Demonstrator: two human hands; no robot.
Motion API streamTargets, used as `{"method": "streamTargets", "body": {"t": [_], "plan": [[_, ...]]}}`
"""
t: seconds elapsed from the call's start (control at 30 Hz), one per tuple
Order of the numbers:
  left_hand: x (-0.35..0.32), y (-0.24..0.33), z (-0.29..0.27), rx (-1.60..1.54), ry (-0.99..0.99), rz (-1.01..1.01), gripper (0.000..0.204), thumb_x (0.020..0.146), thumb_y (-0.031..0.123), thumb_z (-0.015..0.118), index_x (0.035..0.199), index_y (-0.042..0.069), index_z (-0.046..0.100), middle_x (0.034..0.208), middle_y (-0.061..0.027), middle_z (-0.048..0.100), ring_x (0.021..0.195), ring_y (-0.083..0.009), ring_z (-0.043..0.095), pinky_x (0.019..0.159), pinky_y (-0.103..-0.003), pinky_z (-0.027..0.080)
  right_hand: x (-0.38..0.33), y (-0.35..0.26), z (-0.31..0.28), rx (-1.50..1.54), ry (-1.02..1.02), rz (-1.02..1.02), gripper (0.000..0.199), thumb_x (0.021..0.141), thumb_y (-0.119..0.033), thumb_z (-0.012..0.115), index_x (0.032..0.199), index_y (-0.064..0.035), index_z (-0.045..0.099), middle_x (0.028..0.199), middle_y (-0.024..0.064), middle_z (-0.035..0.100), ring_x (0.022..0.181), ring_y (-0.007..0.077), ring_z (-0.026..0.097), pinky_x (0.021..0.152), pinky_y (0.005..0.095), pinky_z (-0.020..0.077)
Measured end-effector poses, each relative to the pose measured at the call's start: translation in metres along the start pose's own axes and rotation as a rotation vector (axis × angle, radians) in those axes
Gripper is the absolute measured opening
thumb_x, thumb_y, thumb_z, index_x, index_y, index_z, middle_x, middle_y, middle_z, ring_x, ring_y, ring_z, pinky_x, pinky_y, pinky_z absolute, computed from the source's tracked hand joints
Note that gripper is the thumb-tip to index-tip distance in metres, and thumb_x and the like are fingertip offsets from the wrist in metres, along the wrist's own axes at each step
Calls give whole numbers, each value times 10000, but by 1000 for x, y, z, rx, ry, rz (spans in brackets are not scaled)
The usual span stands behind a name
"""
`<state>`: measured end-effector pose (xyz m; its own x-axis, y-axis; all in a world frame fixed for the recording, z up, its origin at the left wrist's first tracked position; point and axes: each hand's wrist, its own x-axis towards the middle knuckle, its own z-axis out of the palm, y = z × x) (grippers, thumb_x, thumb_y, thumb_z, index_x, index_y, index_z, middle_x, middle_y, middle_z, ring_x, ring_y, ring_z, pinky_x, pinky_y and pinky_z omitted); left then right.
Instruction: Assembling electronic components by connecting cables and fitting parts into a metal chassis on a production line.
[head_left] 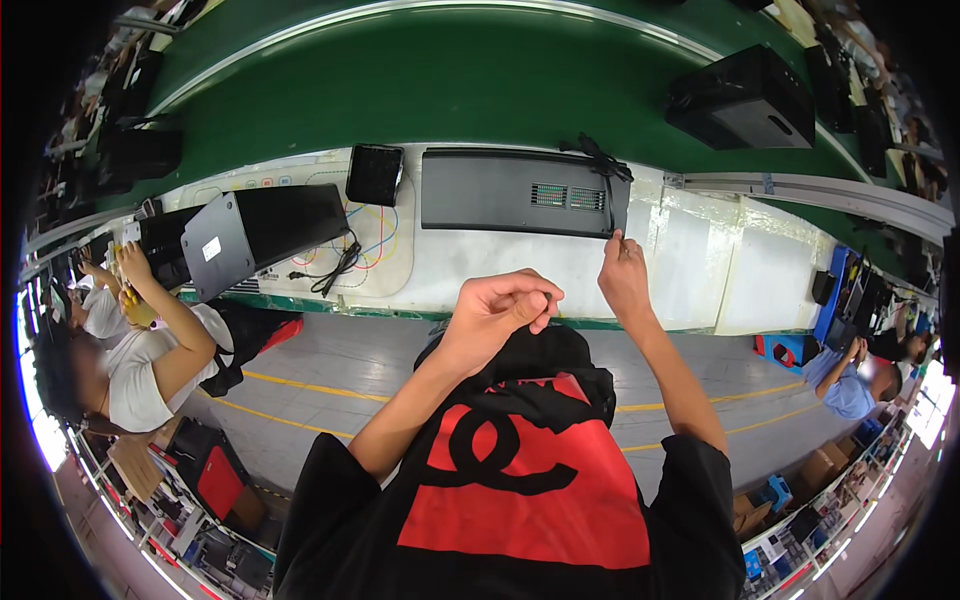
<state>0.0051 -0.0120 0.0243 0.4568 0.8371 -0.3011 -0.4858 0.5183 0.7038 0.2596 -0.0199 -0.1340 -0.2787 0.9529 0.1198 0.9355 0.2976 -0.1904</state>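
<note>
While a small dark piece (547, 297) is pinched between the thumb and fingers of the left hand (500, 310), that grip is held in front of the bench's near edge, clear of the surface. The right hand (625, 275) is brought to the near right corner of a long dark casing (490, 195); its fingertips are bent against that corner, though whether the grip is clamped there cannot be told.

Close to the near edge, left of centre, a loose black cable (345, 265) is seen. The casing is laid flat along the middle of the bench (690, 275), two vented openings being shown toward its right end, where another black cable (595, 155) is bunched at the far corner. To its left, a small black tray (398, 165) is set near the far edge; its dark inside is shown, but any contents cannot be made out. Toward the left end, a black tower case (290, 225) is placed. At the right end, dark pieces are held in a blue bin (827, 318). Beyond the far edge, another black case (740, 100) is carried on a green belt (450, 90).
</note>
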Motion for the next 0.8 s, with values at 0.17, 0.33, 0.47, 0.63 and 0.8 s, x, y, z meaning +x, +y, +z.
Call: {"method": "streamTargets", "body": {"t": [0.17,0.33,0.47,0.63,0.8], "plan": [[0,3,0,13,-31,3,211,942,115,579,1020,-68,647,853,-67,601,698,-118,517,662,-246,452,1,-3,-1,-14,-8,36,352,741,100,511,1085,175,500,768,220,575,792,343,552,731,408,480],[1,1,-2,13,-40,-21,208,951,114,564,1003,-71,644,847,-60,600,694,-115,512,655,-241,447,8,1,-7,29,-154,181,151,757,84,533,907,82,541,794,237,592,790,353,578,726,377,487],[3,-2,-6,61,-22,-13,206,944,125,572,979,-68,636,817,-73,567,667,-135,491,607,-243,401,36,-41,-102,724,74,449,93,827,36,591,846,-19,518,927,196,679,891,271,653,784,290,474],[0,-16,-14,246,-20,-72,207,963,121,544,938,-62,639,827,-48,585,674,-93,484,615,-226,403,43,-113,-178,964,96,133,263,730,79,699,799,-46,479,893,103,700,803,201,627,737,297,495],[2,-20,-14,265,-60,-118,197,965,114,540,909,-52,631,815,-34,580,676,-86,482,627,-226,415,38,-117,-170,822,131,105,264,721,68,721,774,-36,484,866,102,699,792,218,639,676,284,509]]}}
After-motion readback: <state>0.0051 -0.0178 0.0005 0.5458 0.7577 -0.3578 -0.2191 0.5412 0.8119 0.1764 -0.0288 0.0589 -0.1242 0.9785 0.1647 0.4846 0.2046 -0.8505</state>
